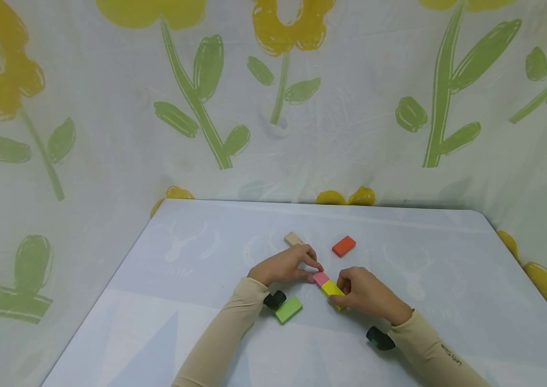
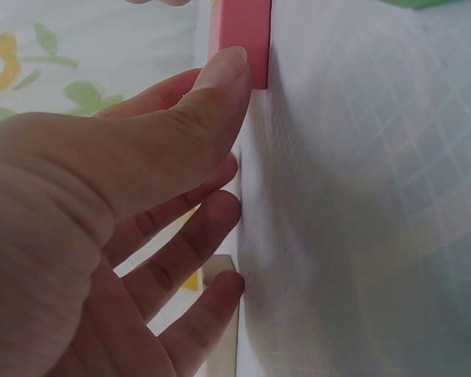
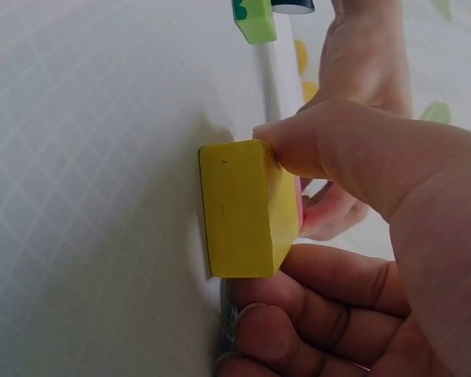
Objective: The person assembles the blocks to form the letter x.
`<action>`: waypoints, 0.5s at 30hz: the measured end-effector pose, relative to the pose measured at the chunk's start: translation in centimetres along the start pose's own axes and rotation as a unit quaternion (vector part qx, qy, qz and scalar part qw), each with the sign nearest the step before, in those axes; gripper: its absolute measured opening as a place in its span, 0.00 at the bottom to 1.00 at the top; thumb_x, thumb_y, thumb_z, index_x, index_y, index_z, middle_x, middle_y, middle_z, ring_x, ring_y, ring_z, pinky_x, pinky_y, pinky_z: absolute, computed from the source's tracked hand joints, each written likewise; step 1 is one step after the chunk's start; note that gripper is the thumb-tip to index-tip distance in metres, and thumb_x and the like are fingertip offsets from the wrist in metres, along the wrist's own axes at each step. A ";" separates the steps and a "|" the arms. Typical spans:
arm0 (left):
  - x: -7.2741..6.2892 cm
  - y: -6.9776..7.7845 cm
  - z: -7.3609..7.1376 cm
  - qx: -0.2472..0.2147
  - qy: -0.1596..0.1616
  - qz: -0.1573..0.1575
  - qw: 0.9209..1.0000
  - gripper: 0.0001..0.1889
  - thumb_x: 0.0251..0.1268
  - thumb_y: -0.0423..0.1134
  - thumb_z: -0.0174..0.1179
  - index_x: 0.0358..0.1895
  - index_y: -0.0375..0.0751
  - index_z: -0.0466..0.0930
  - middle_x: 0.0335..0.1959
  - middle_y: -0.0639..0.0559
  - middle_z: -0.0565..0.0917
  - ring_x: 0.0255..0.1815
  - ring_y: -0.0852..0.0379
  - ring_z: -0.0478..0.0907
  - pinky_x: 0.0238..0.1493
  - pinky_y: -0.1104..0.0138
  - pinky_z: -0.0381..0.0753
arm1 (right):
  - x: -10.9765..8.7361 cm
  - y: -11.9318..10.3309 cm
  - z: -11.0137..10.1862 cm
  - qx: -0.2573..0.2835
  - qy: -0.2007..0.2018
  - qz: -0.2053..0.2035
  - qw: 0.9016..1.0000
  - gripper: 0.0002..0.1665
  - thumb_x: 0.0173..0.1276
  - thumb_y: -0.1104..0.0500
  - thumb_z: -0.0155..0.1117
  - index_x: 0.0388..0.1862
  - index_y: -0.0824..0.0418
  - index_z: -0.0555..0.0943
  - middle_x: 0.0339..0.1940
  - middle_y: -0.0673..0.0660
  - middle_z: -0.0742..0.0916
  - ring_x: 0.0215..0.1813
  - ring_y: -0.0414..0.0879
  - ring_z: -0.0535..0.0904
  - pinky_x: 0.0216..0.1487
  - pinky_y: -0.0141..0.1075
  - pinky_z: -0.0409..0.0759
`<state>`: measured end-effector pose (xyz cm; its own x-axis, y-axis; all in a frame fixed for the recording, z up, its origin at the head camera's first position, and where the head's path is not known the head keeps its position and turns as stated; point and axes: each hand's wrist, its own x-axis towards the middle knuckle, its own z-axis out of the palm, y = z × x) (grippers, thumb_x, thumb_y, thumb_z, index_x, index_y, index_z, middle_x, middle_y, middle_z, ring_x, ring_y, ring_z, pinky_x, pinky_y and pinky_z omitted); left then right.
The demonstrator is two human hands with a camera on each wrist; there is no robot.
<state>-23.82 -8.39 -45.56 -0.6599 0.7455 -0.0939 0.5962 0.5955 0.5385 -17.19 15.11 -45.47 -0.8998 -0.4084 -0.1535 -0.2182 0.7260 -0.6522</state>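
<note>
A pink block (image 1: 321, 278) and a yellow block (image 1: 332, 290) lie end to end on the table. My left hand (image 1: 287, 265) pinches the pink block at its far end; in the left wrist view the thumb presses the pink block (image 2: 246, 39) while the other fingers spread loosely below. On the near side, my right hand (image 1: 369, 292) holds the yellow block (image 3: 237, 210) between thumb and index finger. The remaining right fingers curl beneath, close to the tabletop.
A green block (image 1: 288, 310) lies by the left wrist's camera. Behind the left hand is a plain wooden block (image 1: 294, 239), partly covered. An orange-red block (image 1: 344, 246) sits farther back on the white table (image 1: 123, 322). Flower-printed cloth (image 1: 351, 123) surrounds the table.
</note>
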 end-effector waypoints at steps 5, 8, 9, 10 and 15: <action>0.1 -0.1 0.0 0.003 0.000 0.002 1.000 0.17 0.69 0.41 0.69 0.59 0.51 0.88 0.56 0.52 0.81 0.57 0.58 0.74 0.63 0.69 0.77 | 0.0 0.0 0.0 0.001 0.000 -0.002 1.000 0.17 0.57 0.52 0.81 0.28 0.58 0.81 0.19 0.48 0.76 0.24 0.40 0.71 0.24 0.30 0.68; 0.1 -0.1 0.0 0.004 0.000 0.004 1.000 0.17 0.69 0.41 0.69 0.59 0.50 0.88 0.56 0.52 0.81 0.57 0.58 0.74 0.63 0.69 0.77 | 0.0 0.0 0.0 0.000 0.000 -0.004 1.000 0.17 0.57 0.52 0.82 0.28 0.58 0.81 0.19 0.48 0.76 0.23 0.41 0.71 0.24 0.30 0.68; 0.1 -0.1 0.0 0.003 0.000 0.005 1.000 0.17 0.69 0.41 0.69 0.59 0.50 0.88 0.56 0.52 0.81 0.57 0.58 0.74 0.63 0.69 0.77 | 0.0 0.0 0.0 0.000 0.000 -0.003 1.000 0.17 0.57 0.52 0.82 0.28 0.58 0.81 0.19 0.48 0.76 0.24 0.41 0.71 0.24 0.30 0.68; 0.1 -0.1 0.0 0.003 0.000 0.005 1.000 0.17 0.69 0.41 0.69 0.59 0.50 0.88 0.56 0.52 0.81 0.57 0.58 0.74 0.63 0.69 0.77 | 0.0 0.0 0.0 -0.001 0.000 -0.003 1.000 0.17 0.57 0.52 0.82 0.28 0.58 0.81 0.19 0.48 0.76 0.24 0.41 0.72 0.24 0.30 0.68; 0.0 0.0 0.0 0.000 -0.001 0.001 1.000 0.17 0.69 0.41 0.69 0.59 0.50 0.88 0.56 0.52 0.81 0.57 0.58 0.74 0.63 0.69 0.76 | 0.1 0.1 0.1 0.000 0.001 0.001 1.000 0.17 0.57 0.51 0.82 0.28 0.58 0.81 0.20 0.48 0.77 0.24 0.41 0.72 0.25 0.30 0.69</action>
<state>-23.85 -8.39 -45.57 -0.6577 0.7474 -0.0943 0.5979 0.5940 0.5382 -17.25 15.09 -45.58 -0.9008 -0.4062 -0.1535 -0.2163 0.7263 -0.6524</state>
